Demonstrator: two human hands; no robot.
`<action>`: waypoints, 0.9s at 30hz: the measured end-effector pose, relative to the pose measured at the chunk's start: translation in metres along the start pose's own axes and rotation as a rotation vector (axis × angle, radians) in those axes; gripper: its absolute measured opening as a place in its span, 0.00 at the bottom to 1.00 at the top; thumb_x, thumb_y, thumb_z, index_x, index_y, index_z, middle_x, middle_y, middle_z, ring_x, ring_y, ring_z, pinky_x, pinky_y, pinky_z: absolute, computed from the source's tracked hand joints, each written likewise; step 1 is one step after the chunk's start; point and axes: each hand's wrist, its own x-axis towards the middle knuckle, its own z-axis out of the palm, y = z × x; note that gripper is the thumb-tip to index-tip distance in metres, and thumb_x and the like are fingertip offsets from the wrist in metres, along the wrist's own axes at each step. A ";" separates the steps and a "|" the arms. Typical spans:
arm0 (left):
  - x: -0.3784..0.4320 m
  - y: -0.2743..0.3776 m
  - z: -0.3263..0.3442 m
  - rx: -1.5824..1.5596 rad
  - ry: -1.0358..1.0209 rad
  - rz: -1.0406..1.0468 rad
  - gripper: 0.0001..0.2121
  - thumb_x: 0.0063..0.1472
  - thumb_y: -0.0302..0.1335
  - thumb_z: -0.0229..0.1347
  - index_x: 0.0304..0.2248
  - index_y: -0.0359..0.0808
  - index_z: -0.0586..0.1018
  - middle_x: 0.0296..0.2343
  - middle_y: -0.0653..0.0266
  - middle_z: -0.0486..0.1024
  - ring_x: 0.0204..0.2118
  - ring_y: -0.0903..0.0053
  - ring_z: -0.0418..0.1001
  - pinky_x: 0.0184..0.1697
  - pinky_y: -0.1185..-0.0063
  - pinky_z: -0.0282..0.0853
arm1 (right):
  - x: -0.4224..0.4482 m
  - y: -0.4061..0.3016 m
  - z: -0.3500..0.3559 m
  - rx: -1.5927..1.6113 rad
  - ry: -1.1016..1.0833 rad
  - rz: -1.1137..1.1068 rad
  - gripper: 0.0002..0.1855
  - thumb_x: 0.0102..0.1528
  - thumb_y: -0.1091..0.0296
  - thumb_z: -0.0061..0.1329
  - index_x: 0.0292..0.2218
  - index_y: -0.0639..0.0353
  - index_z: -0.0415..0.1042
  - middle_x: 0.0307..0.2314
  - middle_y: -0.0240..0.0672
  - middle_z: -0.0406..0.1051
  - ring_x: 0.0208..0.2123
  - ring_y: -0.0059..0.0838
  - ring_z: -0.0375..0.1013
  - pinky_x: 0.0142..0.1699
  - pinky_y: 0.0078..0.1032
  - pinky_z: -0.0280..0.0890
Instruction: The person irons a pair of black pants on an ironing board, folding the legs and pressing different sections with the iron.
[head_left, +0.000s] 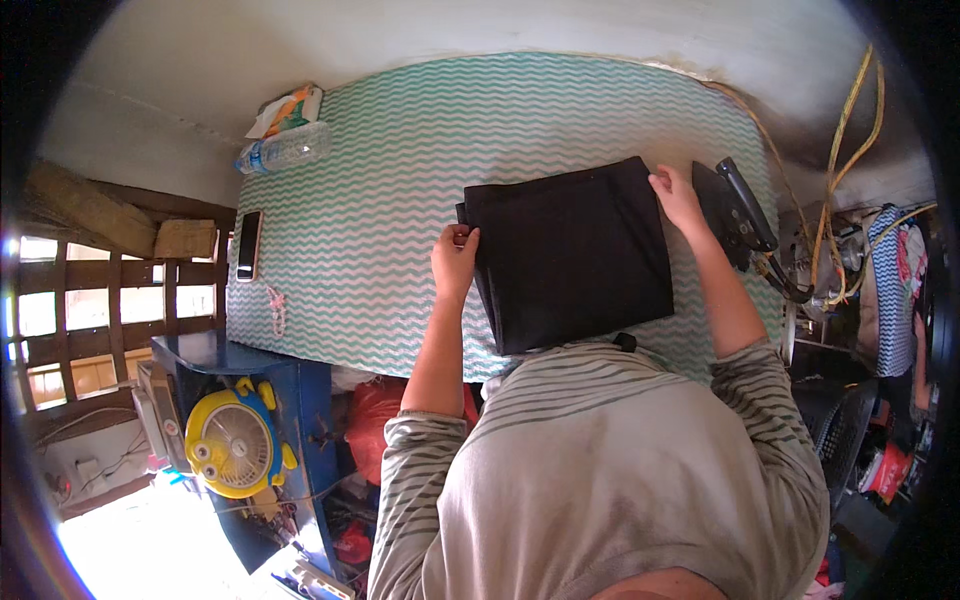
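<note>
Folded black cloth (577, 255) lies in front of me on a table cover (390, 172) with green and white zigzag stripes. My left hand (455, 259) is at the cloth's left edge, its thumb and fingers pinching the layers there. At the cloth's upper right corner is my right hand (675, 196), fingers slightly curled; whether it grips the edge I cannot tell. Just right of that hand, an electric iron (731, 210) with a black handle rests on the cover, its cord running off to the right.
A clear plastic bottle (289, 148), a tissue pack (289, 112), a phone (249, 246) and a pink beaded string (277, 311) lie at the table's left. Below them, a yellow and blue fan (232, 442) stands by a blue cabinet (307, 420). Yellowish cables (844, 165) hang at the right.
</note>
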 end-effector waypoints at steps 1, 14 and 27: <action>0.001 -0.002 0.000 -0.100 -0.064 -0.048 0.07 0.52 0.27 0.53 0.26 0.30 0.71 0.16 0.68 0.68 0.18 0.84 0.64 0.22 0.84 0.61 | 0.006 0.001 0.007 -0.003 -0.031 -0.004 0.19 0.50 0.59 0.45 0.40 0.64 0.65 0.33 0.44 0.69 0.36 0.37 0.69 0.41 0.29 0.61; -0.063 0.011 -0.034 0.160 -0.214 -0.108 0.13 0.50 0.36 0.55 0.26 0.34 0.68 0.18 0.60 0.70 0.19 0.69 0.69 0.22 0.75 0.63 | 0.022 0.014 -0.124 -0.368 0.033 -0.063 0.31 0.46 0.52 0.49 0.45 0.66 0.59 0.41 0.47 0.63 0.40 0.40 0.65 0.42 0.31 0.59; -0.131 -0.004 -0.019 0.116 -0.179 -0.139 0.10 0.52 0.34 0.51 0.29 0.36 0.71 0.22 0.61 0.73 0.23 0.70 0.71 0.25 0.76 0.65 | -0.008 -0.042 -0.045 0.301 -0.191 -0.164 0.11 0.51 0.66 0.45 0.35 0.62 0.68 0.27 0.33 0.70 0.29 0.20 0.69 0.34 0.19 0.63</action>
